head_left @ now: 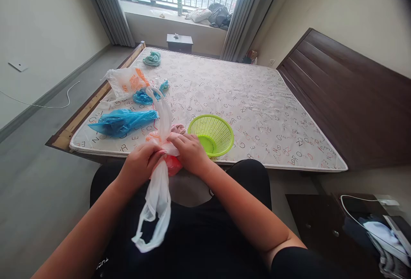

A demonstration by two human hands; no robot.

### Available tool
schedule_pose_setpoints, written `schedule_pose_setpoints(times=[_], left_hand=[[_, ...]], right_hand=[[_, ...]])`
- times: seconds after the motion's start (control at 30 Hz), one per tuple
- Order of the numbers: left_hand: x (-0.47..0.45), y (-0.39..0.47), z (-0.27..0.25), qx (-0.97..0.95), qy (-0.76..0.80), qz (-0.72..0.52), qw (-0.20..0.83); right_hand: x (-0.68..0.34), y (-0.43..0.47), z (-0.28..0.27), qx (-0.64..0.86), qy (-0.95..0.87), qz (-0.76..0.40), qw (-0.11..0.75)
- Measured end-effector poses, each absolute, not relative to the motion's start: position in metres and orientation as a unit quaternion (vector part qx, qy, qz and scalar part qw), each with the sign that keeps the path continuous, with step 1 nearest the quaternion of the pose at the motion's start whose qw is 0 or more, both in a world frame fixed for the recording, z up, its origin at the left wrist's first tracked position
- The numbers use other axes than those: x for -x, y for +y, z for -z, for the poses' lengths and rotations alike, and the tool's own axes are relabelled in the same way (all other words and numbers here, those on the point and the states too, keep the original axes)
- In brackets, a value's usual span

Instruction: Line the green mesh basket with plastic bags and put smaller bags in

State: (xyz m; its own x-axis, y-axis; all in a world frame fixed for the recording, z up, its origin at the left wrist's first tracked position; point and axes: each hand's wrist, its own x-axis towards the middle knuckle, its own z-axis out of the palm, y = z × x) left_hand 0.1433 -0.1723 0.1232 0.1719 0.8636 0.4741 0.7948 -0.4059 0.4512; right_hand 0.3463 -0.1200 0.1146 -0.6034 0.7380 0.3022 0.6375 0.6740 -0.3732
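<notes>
the basket point(223, 135) sits on the mattress point(250, 94) by its near edge, just right of the held bag point(159, 187). the headboard point(349, 99) stands off right, a nightstand point(180, 40) back behind.

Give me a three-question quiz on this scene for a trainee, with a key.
1. True or false: the green basket rests on the mattress.
2. What do the left hand and the right hand both hold?
3. Fill in the blank: the dark headboard is on the ____ side of the picture.

Key:
1. True.
2. A white plastic bag.
3. Right.
</notes>
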Motion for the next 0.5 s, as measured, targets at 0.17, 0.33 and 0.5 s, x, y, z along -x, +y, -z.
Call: schedule_pose_setpoints(times=[0.17, 0.33, 0.5], left_hand=[[-0.152, -0.189, -0.133, -0.758, 0.563, -0.313, 0.098], [-0.153, -0.193, -0.13, -0.804, 0.492, -0.322, 0.088], [-0.122, -0.191, -0.121, -0.723, 0.568, -0.393, -0.02]], right_hand=[[-0.364, -0.125, -0.11, 0.375, -0.881, -0.113, 0.267], [-0.379, -0.133, -0.106, 0.374, -0.87, -0.104, 0.303], [-0.415, -0.132, -0.099, 0.447, -0.823, -0.127, 0.327]])
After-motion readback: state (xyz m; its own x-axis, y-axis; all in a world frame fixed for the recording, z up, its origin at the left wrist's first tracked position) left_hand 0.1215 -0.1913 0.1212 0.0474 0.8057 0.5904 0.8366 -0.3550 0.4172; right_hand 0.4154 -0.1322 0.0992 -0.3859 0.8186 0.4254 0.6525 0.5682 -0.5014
